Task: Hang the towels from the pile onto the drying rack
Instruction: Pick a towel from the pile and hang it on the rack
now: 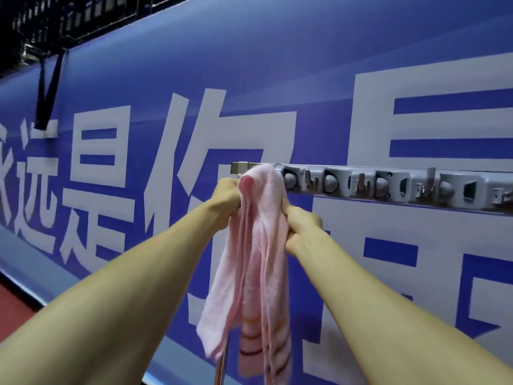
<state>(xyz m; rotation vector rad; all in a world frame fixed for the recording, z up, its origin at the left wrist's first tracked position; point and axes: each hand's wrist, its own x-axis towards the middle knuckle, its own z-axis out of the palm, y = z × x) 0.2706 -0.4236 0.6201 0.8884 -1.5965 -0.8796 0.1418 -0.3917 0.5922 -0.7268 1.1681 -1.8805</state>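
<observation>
- Up in the far left corner, a black wire grid (36,20) runs along the top of the wall. A dark strap loop (48,93) hangs down from it. The grid sits in shadow and is hard to make out.
- Low at the left edge, a strip of red floor (11,295) shows beneath the wall.
- A big blue banner with white characters (277,65) fills the background behind everything, and its lettering is cut off at both sides.
- The left hand (226,194) is up at the left end of a grey metal rack rail (388,184). It grips the top fold of a pink terry towel (258,245), with its fingers curled into the cloth and mostly hidden behind it.
- The towel is draped over that left end of the rail. It is bunched into long folds that hang straight down between the two forearms. Darker stripes cross it near the lower hem, and its lowest edge runs out of the bottom of the view.
- A shiny metal pole (222,365) stands just behind the towel's lower left corner and is largely covered by it.
- The right hand (302,229) holds the towel's right edge a little lower down, its fingers (291,218) clamped on the cloth.
- The rail runs on level to the right, carrying a row of rounded clips and small hooks. Its left tip pokes out past the towel, and its right end is cut off at the edge of view.
</observation>
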